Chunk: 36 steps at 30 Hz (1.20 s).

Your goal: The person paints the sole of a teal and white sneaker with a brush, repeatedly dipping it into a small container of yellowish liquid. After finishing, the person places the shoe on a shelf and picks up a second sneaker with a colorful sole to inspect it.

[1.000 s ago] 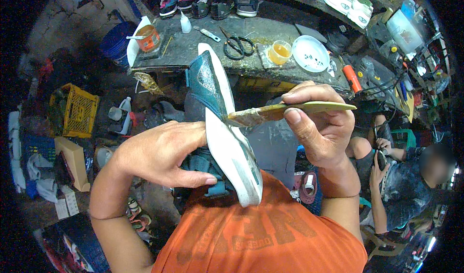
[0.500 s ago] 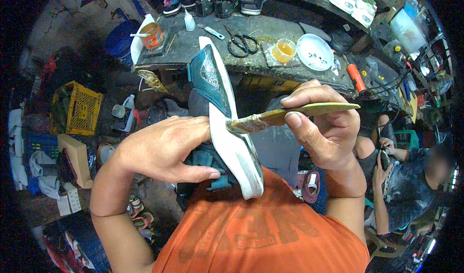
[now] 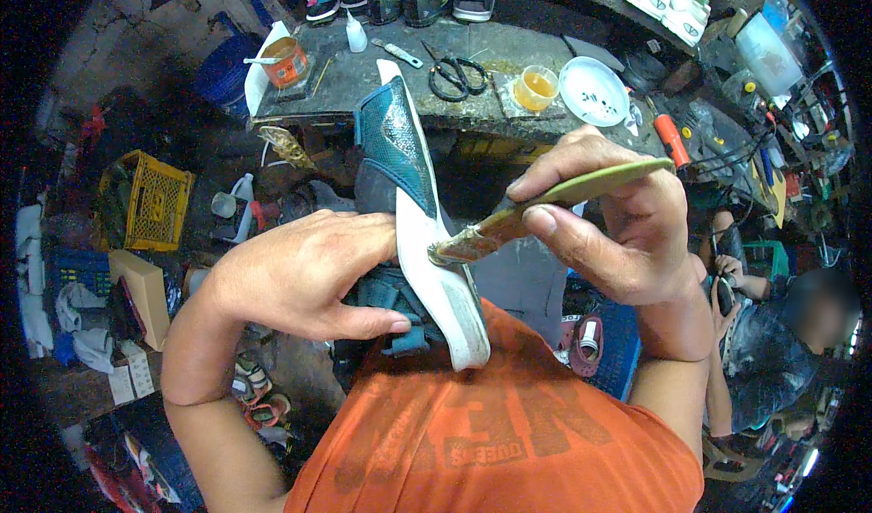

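A sandal point(image 3: 419, 268) with a thick white sole and teal mesh upper is held on edge in front of my chest. My left hand point(image 3: 295, 268) grips its middle; the fingertips are hidden behind the sole and the thumb lies on the dark teal straps. Pinched between the thumb and fingers of my right hand point(image 3: 627, 231) is a flat glue brush point(image 3: 586, 183) with a yellow-green handle. Its gummed-up tip touches the sole near the middle, on the right side.
Along the bench point(image 3: 363, 86) lie an orange can point(image 3: 288, 64), scissors point(image 3: 457, 79), a cup of amber liquid point(image 3: 536, 88) and a white plate point(image 3: 593, 90). A yellow crate point(image 3: 159, 204) stands at left. Another person point(image 3: 772, 358) sits at right, holding a shoe.
My right hand has moved slightly right and tilted the brush more steeply, its tip now lower on the sole. The sandal and my left hand have barely shifted.
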Each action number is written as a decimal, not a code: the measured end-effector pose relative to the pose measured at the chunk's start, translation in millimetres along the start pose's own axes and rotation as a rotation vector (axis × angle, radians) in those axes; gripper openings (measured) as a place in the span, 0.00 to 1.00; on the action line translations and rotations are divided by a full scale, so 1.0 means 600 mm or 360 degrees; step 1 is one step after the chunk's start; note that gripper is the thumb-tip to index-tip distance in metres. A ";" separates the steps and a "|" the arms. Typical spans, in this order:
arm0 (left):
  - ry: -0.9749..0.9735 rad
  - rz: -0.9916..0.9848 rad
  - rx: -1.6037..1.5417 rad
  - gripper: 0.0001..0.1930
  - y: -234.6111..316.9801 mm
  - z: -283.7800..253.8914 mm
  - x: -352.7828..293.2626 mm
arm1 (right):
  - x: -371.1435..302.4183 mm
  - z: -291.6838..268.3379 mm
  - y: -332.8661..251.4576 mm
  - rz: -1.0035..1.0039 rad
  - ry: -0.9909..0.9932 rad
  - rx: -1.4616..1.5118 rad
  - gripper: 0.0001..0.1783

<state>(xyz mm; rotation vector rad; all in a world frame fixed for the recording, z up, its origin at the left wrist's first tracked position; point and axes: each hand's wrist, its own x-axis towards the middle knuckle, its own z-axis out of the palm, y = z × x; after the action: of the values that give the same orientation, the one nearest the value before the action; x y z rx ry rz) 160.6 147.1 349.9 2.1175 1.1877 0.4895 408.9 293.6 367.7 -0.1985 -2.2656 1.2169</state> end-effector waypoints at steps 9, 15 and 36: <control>-0.0128 -0.0085 -0.0033 0.32 0.000 -0.001 0.001 | 0.024 -0.017 0.007 0.0257 -0.0222 0.0250 0.10; -0.0131 -0.0105 -0.0104 0.30 -0.001 -0.001 0.004 | 0.030 -0.016 0.025 0.0204 -0.0290 0.0343 0.11; 0.0142 -0.0045 -0.0202 0.30 -0.018 0.004 -0.007 | -0.003 -0.021 0.017 0.0621 -0.0025 0.0803 0.15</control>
<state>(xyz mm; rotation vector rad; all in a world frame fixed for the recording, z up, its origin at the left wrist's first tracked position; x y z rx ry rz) 153.2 146.8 340.7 1.9864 1.2021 0.6352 416.1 307.7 364.3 -0.4495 -1.9039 1.9507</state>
